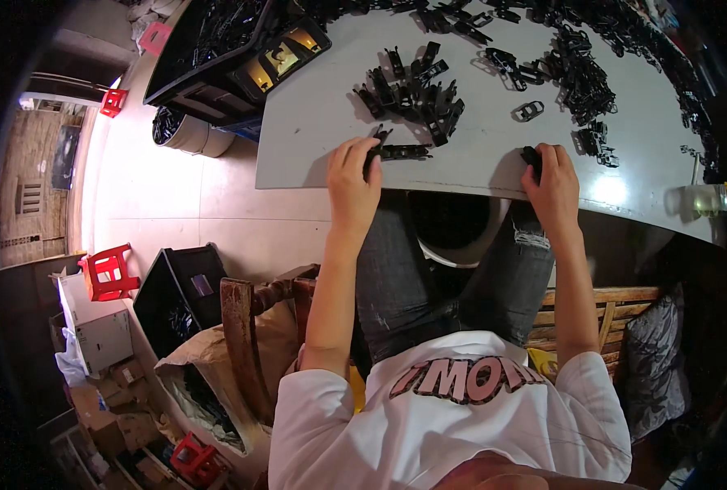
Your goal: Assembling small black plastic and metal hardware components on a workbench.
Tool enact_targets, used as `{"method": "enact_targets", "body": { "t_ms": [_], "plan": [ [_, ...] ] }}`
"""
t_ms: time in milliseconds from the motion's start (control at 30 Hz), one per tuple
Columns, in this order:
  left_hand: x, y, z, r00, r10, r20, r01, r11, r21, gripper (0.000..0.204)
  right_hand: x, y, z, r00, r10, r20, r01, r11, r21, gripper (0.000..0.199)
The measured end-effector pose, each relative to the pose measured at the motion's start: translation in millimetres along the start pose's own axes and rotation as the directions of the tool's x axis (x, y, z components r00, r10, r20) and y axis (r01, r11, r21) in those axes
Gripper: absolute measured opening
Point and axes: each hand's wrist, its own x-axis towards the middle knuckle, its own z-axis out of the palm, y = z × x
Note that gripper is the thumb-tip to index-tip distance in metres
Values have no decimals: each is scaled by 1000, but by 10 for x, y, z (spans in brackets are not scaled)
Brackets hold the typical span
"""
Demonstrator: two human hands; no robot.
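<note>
Pinching a chained strip of black plastic clips (400,152) at the near table edge (314,155), the left hand (352,175) grasps its end; the right hand (553,181) is clenched on a single black clip (531,157). Pressing pieces flat against the grey top should steady the joining. Behind, a black crate (216,57) and a round bucket (185,132) hold more black parts.
</note>
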Motion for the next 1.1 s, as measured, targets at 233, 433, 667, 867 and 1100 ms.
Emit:
{"method": "enact_targets", "body": {
  "t_ms": [233,433,667,867,1100],
  "plan": [
    [-40,179,-208,933,-347,93,331,732,-595,21,22,94,7,995,87,57,-94,986,139,27],
    [-150,584,-74,836,-349,424,542,407,-735,16,-76,-243,-219,997,63,34,-72,845,531,31],
    [-158,873,141,883,-354,308,468,608,-642,13,-87,-875,-326,972,-232,33,187,851,490,37],
    [-173,962,172,881,-386,275,469,627,-622,13,-135,-886,-339,969,-244,44,215,916,338,39],
    [-304,962,219,900,-244,361,425,674,-604,28,-217,-764,-306,947,-322,-16,311,901,301,43]
  ]
}}
